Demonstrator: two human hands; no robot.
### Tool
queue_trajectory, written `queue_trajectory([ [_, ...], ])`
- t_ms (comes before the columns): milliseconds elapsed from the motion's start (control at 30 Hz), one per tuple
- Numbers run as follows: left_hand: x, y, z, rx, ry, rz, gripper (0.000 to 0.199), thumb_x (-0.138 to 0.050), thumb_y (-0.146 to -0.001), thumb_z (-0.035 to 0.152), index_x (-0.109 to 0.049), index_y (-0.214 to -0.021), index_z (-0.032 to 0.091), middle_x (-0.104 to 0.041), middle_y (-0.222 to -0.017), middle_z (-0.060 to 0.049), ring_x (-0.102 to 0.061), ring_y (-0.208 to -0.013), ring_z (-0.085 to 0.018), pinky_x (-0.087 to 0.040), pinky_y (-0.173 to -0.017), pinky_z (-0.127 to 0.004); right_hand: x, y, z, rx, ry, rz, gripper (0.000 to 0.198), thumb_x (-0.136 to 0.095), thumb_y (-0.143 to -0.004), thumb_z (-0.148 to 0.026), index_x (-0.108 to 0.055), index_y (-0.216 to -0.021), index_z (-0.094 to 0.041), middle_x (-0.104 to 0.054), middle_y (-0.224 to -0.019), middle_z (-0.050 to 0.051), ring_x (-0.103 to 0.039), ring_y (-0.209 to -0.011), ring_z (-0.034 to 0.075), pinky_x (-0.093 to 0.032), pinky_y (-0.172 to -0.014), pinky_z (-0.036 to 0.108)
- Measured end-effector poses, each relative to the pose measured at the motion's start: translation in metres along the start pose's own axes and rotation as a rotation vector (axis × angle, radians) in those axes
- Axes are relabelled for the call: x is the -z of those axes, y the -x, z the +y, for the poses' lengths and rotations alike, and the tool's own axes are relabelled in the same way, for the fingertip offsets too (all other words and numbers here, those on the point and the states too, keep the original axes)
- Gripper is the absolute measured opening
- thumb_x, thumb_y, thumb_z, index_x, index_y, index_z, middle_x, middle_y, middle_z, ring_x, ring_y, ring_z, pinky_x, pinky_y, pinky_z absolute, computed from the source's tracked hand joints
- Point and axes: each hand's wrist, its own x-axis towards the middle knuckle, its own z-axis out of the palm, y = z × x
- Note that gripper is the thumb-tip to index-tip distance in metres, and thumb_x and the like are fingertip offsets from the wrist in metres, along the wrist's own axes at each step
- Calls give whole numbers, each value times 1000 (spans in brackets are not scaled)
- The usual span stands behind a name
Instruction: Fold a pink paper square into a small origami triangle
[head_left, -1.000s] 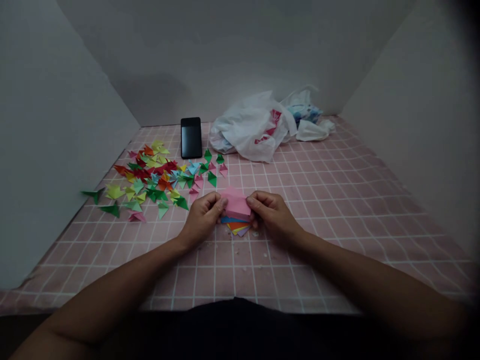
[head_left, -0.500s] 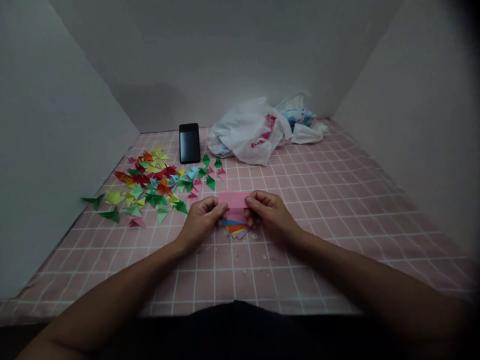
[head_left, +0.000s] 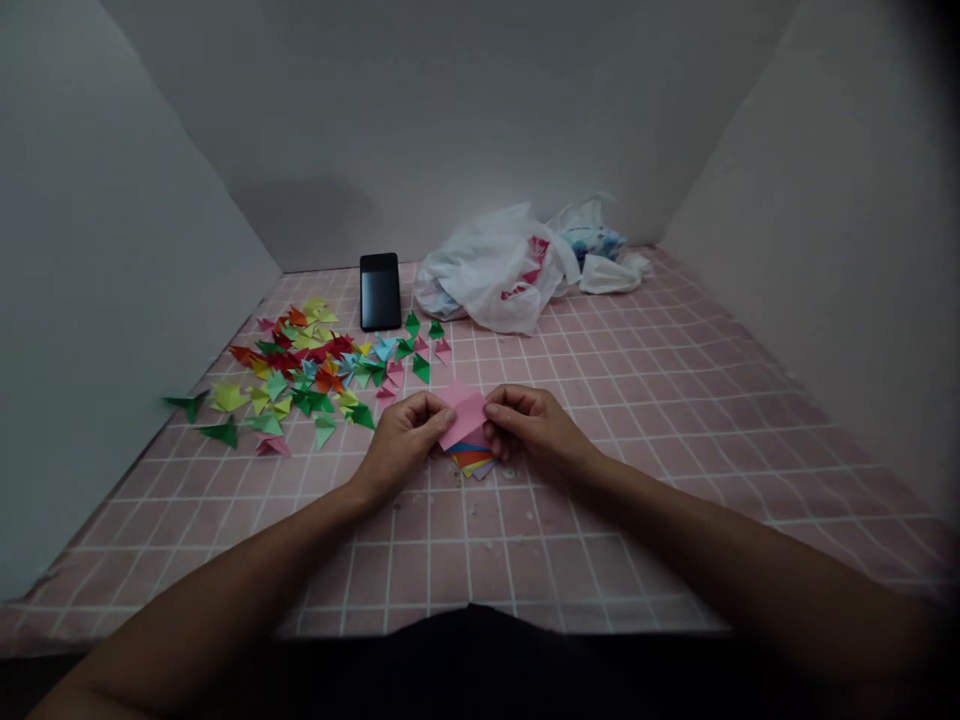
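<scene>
Pink paper: a small folded sheet (head_left: 463,417), held tilted just above the tabletop near the middle of its front half, over a short stack of coloured sheets (head_left: 472,461).
Left hand: (head_left: 403,438) pinched shut on the sheet's left edge, thumb and forefinger meeting at the fold.
Right hand: (head_left: 529,427) pinched shut on the sheet's right edge; the two hands are close together, with only the paper between them.
Handling: judged very light, thin and limp; it creases readily and keeps a crease, so a stray pinch would mark it. Smooth enough to slide between fingertips.
Where to hold: at opposite edges or corners, with fingertips only, leaving the middle free for the fold line.
Folded pieces: a scatter of coloured triangles (head_left: 307,365) toward the left edge of the tabletop, well apart from the hands.
Phone: (head_left: 380,291) standing dark-screened against the wall at the far edge.
Plastic bags: a crumpled white heap (head_left: 495,270) along the far edge, right of the phone.
Tabletop: pink checked cloth (head_left: 637,400), walled on three sides.
</scene>
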Motion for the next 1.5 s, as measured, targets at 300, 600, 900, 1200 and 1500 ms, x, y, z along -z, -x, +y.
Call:
queue_trajectory([
  [300,0,1,-2,-49,-93,-49,31,-69,-81,45,-65,-74,15,-57,-68,2,-46,-60,-10,-36,-55,-22,-4,3,2,-20,22,-40,24,-71,-81,-38,-60,-75,-17,-63,-61,-3,-55,-45,7,-43,-44,20],
  [600,0,-1,-4,-94,-137,-31,26,-68,-81,40,-61,-72,16,-55,-67,2,-46,-61,-10,-36,-57,-23,-3,2,5,-11,74,-57,25,-74,-80,-39,-60,-75,-18,-61,-59,-3,-54,-44,8,-42,-43,21],
  [900,0,-2,-5,-85,-76,-82,23,-72,-78,35,-61,-74,15,-58,-69,1,-50,-62,-9,-38,-59,-23,-6,3,4,5,41,-8,20,-73,-78,-30,-58,-86,-20,-62,-58,-5,-58,-45,9,-47,-45,21],
  [1200,-3,-1,-7,-26,43,-91,27,-78,-72,36,-59,-76,15,-57,-67,3,-50,-59,-9,-38,-56,-21,-8,6,3,64,33,11,17,-71,-79,-25,-59,-92,-22,-62,-60,-6,-59,-47,10,-47,-46,21],
  [1500,-3,0,-7,-15,181,-33,18,-76,-69,23,-64,-82,16,-61,-71,3,-52,-62,-8,-38,-59,-21,-7,6,4,72,-38,-41,14,-71,-78,-23,-66,-92,-21,-66,-61,-5,-62,-52,10,-52,-51,22],
])
